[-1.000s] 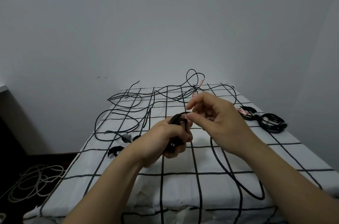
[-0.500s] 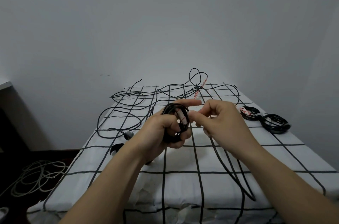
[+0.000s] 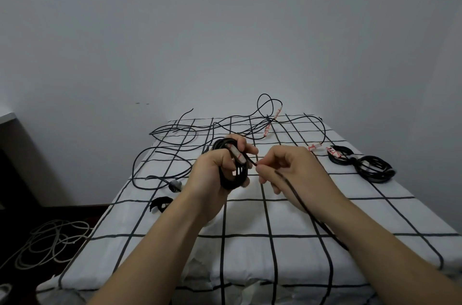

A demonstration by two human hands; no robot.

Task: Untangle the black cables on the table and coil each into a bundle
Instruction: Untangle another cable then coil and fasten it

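Observation:
My left hand (image 3: 217, 169) grips a partly wound coil of black cable (image 3: 234, 179) above the middle of the table; a white tag with a red mark lies across its fingers. My right hand (image 3: 290, 169) pinches the same cable just right of the coil, and the loose tail (image 3: 306, 207) runs back over my right wrist and forearm. A tangle of loose black cables (image 3: 190, 134) spreads over the far left and far side of the table. Two finished black bundles (image 3: 360, 162) lie at the right edge.
The table carries a white cloth with a black grid (image 3: 250, 217). A small black strap (image 3: 160, 203) and a plug end (image 3: 175, 184) lie left of my hands. Pale cable loops (image 3: 50, 242) sit on the dark floor at left. A grey wall stands behind.
The coil in my left hand has turned, showing its white tag. My right hand moved away to the right, and the cable's tail rose off the table onto my right forearm.

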